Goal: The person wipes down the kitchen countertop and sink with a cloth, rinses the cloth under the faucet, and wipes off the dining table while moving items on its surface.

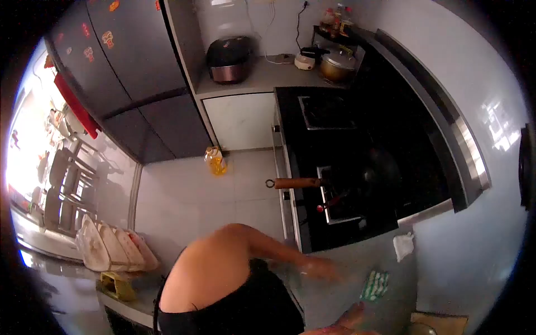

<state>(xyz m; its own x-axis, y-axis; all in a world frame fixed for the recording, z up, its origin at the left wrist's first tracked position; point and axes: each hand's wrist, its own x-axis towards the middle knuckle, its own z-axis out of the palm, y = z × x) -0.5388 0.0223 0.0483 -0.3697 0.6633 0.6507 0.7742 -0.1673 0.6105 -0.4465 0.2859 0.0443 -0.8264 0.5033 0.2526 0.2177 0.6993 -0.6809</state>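
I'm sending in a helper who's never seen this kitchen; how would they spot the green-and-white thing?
Find the black stove, then the grey counter at its near end. There, just beyond the right hand, lies a green-and-white patterned item, perhaps a cloth or packet. Its green pattern sets it apart from the plain white bundle closer to the wall.
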